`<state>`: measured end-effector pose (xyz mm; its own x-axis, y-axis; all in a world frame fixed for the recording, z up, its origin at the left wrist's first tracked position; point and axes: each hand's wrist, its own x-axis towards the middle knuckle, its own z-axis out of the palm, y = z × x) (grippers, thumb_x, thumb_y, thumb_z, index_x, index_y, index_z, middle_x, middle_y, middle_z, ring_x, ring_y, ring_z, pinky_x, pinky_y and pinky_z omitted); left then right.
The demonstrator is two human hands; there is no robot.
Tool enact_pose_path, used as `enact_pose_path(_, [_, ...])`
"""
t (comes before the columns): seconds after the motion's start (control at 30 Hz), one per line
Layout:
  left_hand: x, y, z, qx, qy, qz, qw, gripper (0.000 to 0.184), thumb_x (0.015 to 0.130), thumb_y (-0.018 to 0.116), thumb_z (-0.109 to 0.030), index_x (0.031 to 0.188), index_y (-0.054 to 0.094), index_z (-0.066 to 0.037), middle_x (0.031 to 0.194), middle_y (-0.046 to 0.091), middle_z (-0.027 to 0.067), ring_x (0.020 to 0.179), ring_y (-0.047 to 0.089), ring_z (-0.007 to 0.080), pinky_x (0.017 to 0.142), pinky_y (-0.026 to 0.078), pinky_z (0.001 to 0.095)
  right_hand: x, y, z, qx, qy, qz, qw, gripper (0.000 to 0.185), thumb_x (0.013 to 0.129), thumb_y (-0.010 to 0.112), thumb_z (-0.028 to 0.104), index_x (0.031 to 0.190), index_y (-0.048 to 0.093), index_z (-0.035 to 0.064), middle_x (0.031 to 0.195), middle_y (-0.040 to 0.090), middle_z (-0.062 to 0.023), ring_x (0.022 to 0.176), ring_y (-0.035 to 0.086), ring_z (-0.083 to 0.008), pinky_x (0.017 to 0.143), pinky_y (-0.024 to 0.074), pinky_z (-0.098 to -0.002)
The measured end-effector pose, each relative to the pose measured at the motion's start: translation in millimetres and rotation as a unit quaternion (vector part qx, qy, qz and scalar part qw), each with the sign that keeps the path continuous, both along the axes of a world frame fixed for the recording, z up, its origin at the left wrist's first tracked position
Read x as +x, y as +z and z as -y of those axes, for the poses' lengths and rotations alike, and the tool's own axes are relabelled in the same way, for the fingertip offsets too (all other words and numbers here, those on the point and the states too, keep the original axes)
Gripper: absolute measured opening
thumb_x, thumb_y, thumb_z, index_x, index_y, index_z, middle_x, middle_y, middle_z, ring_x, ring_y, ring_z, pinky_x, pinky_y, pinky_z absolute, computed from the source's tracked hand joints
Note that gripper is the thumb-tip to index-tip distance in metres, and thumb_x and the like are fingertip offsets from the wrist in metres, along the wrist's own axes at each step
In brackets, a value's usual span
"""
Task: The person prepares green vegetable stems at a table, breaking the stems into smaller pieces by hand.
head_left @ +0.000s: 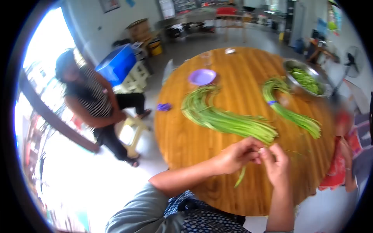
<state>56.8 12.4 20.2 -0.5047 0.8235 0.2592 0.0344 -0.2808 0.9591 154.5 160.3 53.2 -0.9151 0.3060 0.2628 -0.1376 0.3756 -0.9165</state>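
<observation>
Over the near part of the round wooden table (233, 190), my left hand (241, 154) and my right hand (276, 161) meet with fingers pinched together. A thin green stem (241, 176) hangs below my left hand. What sits between the fingertips of my right hand is too small to make out. Just beyond my hands lies a large loose bunch of long green stems (225, 118), its cut ends close to my left fingers. Farther right is a smaller bunch (291, 113), bound with a purple band (272, 102).
A metal bowl (287, 65) of cut green pieces stands at the table's back right. A purple plate (202, 77) and a purple bundle (164, 106) lie at left. One person (93, 93) sits at left; another person's arm (347, 159) shows at right.
</observation>
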Motion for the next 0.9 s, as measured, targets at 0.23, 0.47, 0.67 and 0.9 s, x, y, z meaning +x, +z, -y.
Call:
enact_pose_path(0.23, [-19, -12, 8, 0.002, -0.063, 0.130, 0.990, 0.017, 0.100, 0.051, -0.019, 0.105, 0.055, -0.003, 0.091, 0.060, 0.0041, 0.085, 0.058, 0.0125, 0.078, 0.049, 0.0279, -12, 10, -10, 0.108, -0.081, 0.017, 0.991, 0.028, 0.091, 0.065, 0.021, 0.075, 0.053, 0.0018, 0.066, 0.048, -0.0011, 0.065, 0.041, -0.0090, 0.058, 0.0366, -0.0262])
enact_pose_path(0.47, [-29, -3, 3, 0.006, -0.051, 0.126, 0.991, 0.019, 0.099, 0.054, -0.027, 0.100, 0.054, -0.009, 0.083, 0.052, -0.0024, 0.078, 0.049, 0.0071, 0.070, 0.041, 0.0221, -18, 7, -1, 0.135, -0.062, -0.035, 0.988, 0.025, 0.099, 0.055, 0.024, 0.082, 0.054, 0.0058, 0.069, 0.045, 0.0009, 0.057, 0.035, -0.0076, 0.051, 0.0306, -0.0231])
enact_pose_path(0.67, [-30, -29, 2, 0.020, -0.096, 0.036, 0.995, 0.016, 0.102, 0.048, -0.022, 0.097, 0.051, -0.008, 0.084, 0.048, -0.0036, 0.080, 0.045, 0.0077, 0.074, 0.040, 0.0243, -17, -15, -5, -0.117, -0.039, 0.062, 0.990, 0.024, 0.099, 0.053, 0.026, 0.084, 0.055, 0.0068, 0.070, 0.048, -0.0005, 0.054, 0.036, -0.0075, 0.049, 0.0295, -0.0224])
enact_pose_path(0.9, [-17, -12, 11, 0.048, -0.194, -0.012, 0.980, 0.013, 0.100, 0.050, -0.012, 0.089, 0.051, -0.005, 0.081, 0.047, -0.0032, 0.078, 0.045, 0.0083, 0.073, 0.039, 0.0246, -15, -54, -21, -0.454, 0.187, 0.170, 0.854, 0.023, 0.100, 0.050, 0.028, 0.088, 0.053, 0.0081, 0.071, 0.052, -0.0026, 0.051, 0.035, -0.0070, 0.047, 0.0280, -0.0209])
